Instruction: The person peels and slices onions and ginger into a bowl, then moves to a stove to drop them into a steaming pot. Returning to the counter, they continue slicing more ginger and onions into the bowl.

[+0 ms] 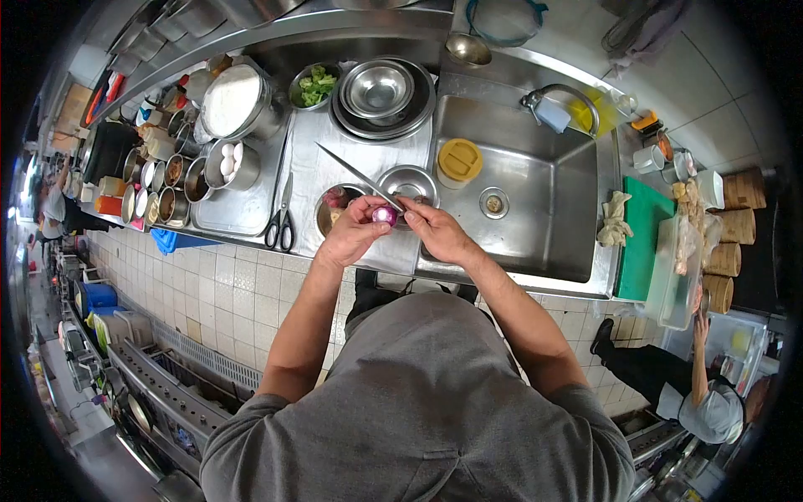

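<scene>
My left hand (351, 232) holds a small red onion (385, 216) by its fingertips, over the front edge of the steel counter (326, 167). My right hand (439, 233) grips a knife (358, 176) right beside the onion. The long blade points up and to the left, across the counter. Just behind my hands stand a small metal bowl (333, 203) with reddish pieces in it and a second small metal bowl (408, 181). Both hands are close together, almost touching at the onion.
Scissors (283, 219) lie to the left. Behind are stacked metal bowls (381, 94), a bowl of greens (315, 85), eggs in a pot (227, 161) and seasoning tins. The sink (535, 201) with a yellow-lidded tub (459, 159) is on the right, then a green board (642, 243). A co-worker (703, 402) stands lower right.
</scene>
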